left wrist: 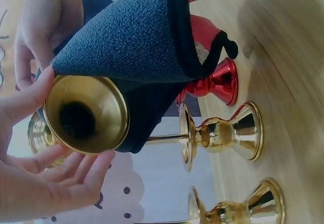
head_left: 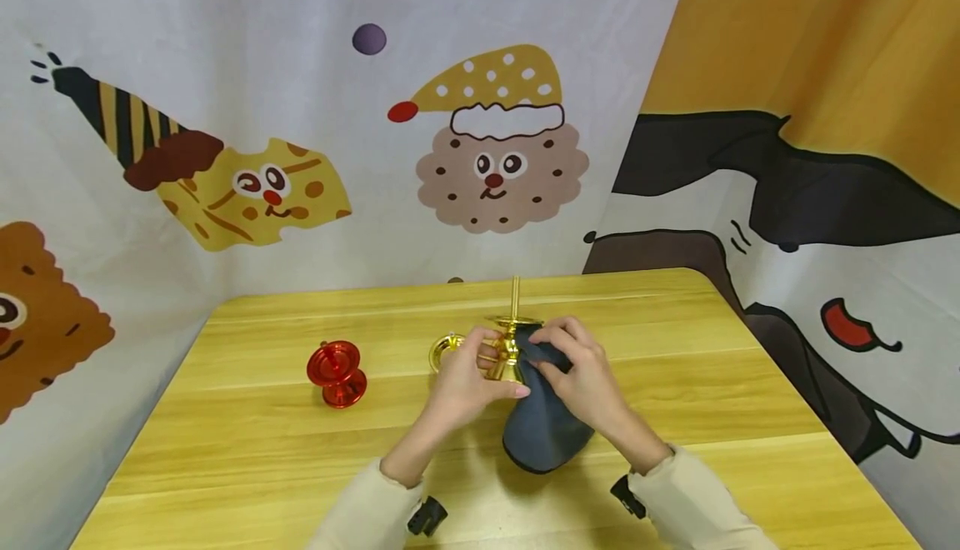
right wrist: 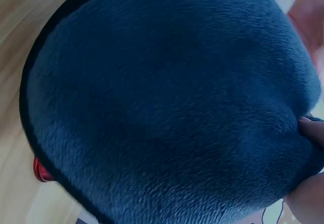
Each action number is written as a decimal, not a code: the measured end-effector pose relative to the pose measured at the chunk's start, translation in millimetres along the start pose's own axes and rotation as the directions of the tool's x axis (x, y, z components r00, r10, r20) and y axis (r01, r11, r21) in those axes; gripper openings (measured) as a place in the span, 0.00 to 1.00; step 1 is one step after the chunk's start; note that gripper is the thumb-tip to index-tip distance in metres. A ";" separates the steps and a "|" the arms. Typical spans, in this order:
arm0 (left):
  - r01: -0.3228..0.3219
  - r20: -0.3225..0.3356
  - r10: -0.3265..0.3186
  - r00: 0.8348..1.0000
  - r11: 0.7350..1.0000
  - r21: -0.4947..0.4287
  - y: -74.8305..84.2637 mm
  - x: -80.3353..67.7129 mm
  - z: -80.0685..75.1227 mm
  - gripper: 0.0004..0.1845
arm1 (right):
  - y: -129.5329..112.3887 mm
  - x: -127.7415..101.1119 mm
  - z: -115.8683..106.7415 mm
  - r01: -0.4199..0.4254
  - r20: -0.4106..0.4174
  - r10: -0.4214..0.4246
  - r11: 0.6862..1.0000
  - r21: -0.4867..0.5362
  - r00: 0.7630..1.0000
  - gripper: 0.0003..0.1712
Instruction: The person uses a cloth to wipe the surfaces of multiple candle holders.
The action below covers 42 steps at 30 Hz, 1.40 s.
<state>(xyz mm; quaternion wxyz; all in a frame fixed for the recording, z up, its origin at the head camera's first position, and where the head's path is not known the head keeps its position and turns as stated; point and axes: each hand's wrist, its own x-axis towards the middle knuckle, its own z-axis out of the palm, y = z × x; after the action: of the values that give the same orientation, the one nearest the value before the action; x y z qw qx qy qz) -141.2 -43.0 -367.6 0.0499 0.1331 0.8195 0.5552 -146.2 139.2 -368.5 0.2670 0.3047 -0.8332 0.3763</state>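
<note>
My left hand (head_left: pixel 463 383) grips a gold candlestick (head_left: pixel 510 348) by its stem and base, holding it off the table. Its hollow base (left wrist: pixel 86 114) faces the left wrist view, thumb on one side and fingers on the other. My right hand (head_left: pixel 588 375) pinches a blue-grey fleece cloth (head_left: pixel 547 429) with a dark border against the candlestick's side. The cloth hangs toward the table's front and fills most of the right wrist view. In that view only parts of the right thumb (right wrist: pixel 311 128) and fingers show.
To the left stands a red candlestick (head_left: pixel 339 375). Two more gold candlesticks, a nearer one (left wrist: pixel 217 133) and another (left wrist: pixel 243 209), stand on the wooden table (head_left: pixel 225 450). Red fabric (left wrist: pixel 205 29) with black edging shows behind the cloth. A printed curtain (head_left: pixel 300 117) hangs behind.
</note>
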 end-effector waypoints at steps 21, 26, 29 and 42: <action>-0.030 -0.026 0.032 0.999 0.994 0.104 3.0 -3.7 2.2 0.34 | 10.2 -5.3 2.8 -0.105 0.025 0.102 0.980 0.171 0.994 0.18; -0.058 -0.039 0.064 0.997 0.987 0.153 3.1 -3.3 4.9 0.33 | 8.1 -5.2 6.2 -0.049 0.004 0.049 0.996 0.079 0.999 0.20; -0.007 0.067 0.011 0.998 0.998 -0.061 -0.7 -1.4 -2.3 0.31 | 14.1 -7.6 4.6 -0.063 0.016 0.061 0.973 0.222 0.998 0.21; 0.002 0.075 0.002 0.997 0.998 -0.064 5.5 -3.4 -1.3 0.33 | 16.9 -10.7 0.4 -0.188 0.065 0.177 0.888 0.420 0.982 0.16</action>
<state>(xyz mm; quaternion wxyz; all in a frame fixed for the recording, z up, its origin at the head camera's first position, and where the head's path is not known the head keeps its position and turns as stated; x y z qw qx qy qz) -137.3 -43.3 -362.2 0.0849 0.1522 0.7988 0.5759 -151.1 151.2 -383.8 0.1473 0.2804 -0.7597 0.5679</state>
